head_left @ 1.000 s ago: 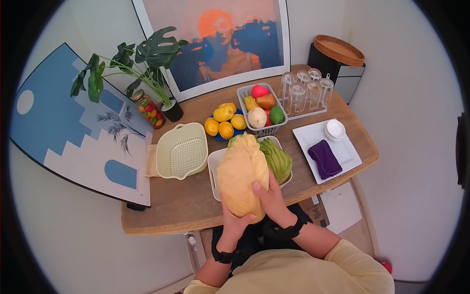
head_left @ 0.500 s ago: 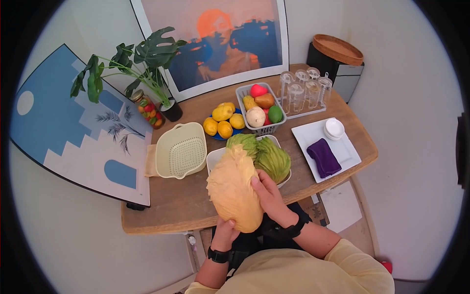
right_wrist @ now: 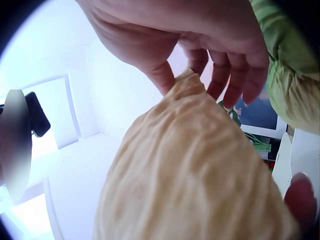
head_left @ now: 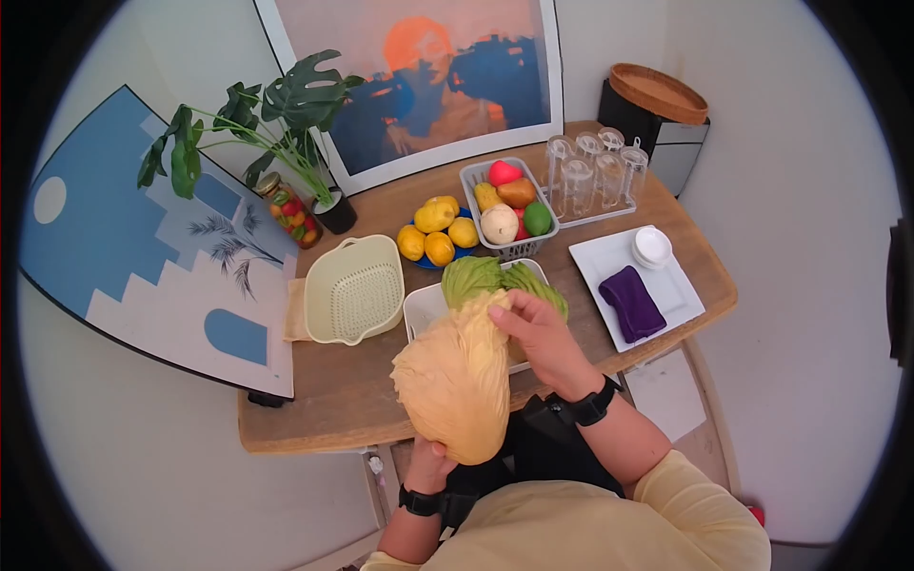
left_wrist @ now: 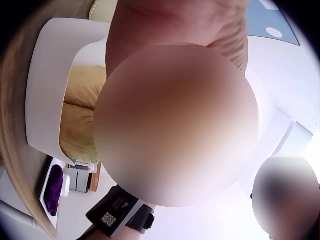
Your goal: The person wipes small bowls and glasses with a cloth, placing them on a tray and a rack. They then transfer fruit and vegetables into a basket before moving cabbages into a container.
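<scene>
A pale yellow napa cabbage (head_left: 455, 381) is held up in front of the person, its leafy top tilted toward the upper right. My left hand (head_left: 431, 466) grips it low on its base, with the thumb lying over the near side. In the left wrist view a round blur hides most of that hold. With thumb and fingertips, my right hand (head_left: 550, 343) pinches the crinkled leaf tip at the top, as the right wrist view shows. Behind the held cabbage, a white basin (head_left: 419, 306) contains green-and-yellow cabbages (head_left: 471, 278), partly covered by the right hand.
A cream colander (head_left: 352, 290) stands left of the basin. Behind are lemons (head_left: 435, 218) on a blue plate and a grey basket (head_left: 519, 249) of produce. To the right, a white square tray (head_left: 681, 305) bears a purple cloth (head_left: 632, 305); upturned glasses (head_left: 576, 186) stand farther back.
The held napa cabbage has come down and left, nearer the body, baring more of the cabbages behind. The right hand has moved from its side up to its leaf tip.
</scene>
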The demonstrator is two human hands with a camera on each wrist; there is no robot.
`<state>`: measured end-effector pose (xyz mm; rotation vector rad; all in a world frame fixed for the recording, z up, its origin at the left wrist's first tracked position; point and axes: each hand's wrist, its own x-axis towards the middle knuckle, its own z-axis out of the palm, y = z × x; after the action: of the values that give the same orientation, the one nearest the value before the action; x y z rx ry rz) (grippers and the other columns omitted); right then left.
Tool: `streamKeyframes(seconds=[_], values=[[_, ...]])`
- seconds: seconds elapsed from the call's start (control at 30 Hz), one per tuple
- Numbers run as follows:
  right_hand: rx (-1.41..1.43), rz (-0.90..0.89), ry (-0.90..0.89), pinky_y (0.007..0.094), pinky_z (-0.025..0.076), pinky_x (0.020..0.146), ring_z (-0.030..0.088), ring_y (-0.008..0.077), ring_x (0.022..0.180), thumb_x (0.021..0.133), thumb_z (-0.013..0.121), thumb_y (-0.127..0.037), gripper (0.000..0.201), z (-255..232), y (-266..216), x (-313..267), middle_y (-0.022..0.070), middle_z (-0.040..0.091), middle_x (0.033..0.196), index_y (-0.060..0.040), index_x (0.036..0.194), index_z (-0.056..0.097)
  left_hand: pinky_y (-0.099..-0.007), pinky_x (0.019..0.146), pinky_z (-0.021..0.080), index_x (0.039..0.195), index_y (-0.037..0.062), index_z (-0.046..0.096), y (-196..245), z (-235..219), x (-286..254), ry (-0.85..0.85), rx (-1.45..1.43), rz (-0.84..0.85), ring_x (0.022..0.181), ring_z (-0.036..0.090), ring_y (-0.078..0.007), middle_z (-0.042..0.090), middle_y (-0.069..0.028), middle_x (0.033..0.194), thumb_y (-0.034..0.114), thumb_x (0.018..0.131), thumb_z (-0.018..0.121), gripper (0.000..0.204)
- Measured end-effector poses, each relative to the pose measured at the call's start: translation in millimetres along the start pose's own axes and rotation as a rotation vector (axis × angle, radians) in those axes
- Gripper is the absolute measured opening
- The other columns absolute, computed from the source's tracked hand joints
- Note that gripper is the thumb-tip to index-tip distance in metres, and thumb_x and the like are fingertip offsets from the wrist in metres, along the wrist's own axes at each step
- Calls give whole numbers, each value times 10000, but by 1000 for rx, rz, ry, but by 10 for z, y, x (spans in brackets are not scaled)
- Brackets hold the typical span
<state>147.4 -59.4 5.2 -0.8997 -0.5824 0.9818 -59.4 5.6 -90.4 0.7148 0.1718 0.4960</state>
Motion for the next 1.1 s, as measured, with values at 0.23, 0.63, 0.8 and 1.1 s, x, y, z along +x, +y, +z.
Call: streamKeyframes(seconds=[0.23, 0.63, 0.8, 1.1], values=[[-16, -82, 164, 276, 403, 875, 488, 140, 1029, 896, 513, -117, 236, 186, 215, 0, 70, 526, 1089, -38, 1115, 472, -378, 944, 411, 1302, 24, 354, -58, 20, 3, 37, -124, -69, 1136, 486, -229, 483, -76, 1264, 355, 579, 815, 919], [-556, -119, -316, 244, 432, 701, 548, 96, 752, 877, 542, -306, 320, 212, -105, 46, 43, 616, 803, 4, 916, 613, -366, 929, 424, 1296, 2, 352, -56, -282, -47, 20, -89, -206, 1107, 509, -231, 488, -102, 1253, 330, 621, 800, 874], [-417, 161, -294, 213, 423, 694, 508, 53, 753, 905, 498, -334, 376, 20, 54, 111, 12, 598, 813, 20, 920, 622, -480, 907, 411, 1310, 49, 360, -48, -448, -149, 79, -86, -258, 1127, 484, -281, 469, -110, 1276, 426, 673, 732, 829], [-713, -192, -272, 239, 421, 806, 520, 92, 910, 889, 529, -316, 401, 28, -265, -80, 44, 589, 994, 17, 1110, 555, -342, 951, 398, 1284, -8, 378, 302, -97, -103, 75, -14, -251, 1119, 498, -215, 494, -110, 1250, 364, 779, 654, 685]])
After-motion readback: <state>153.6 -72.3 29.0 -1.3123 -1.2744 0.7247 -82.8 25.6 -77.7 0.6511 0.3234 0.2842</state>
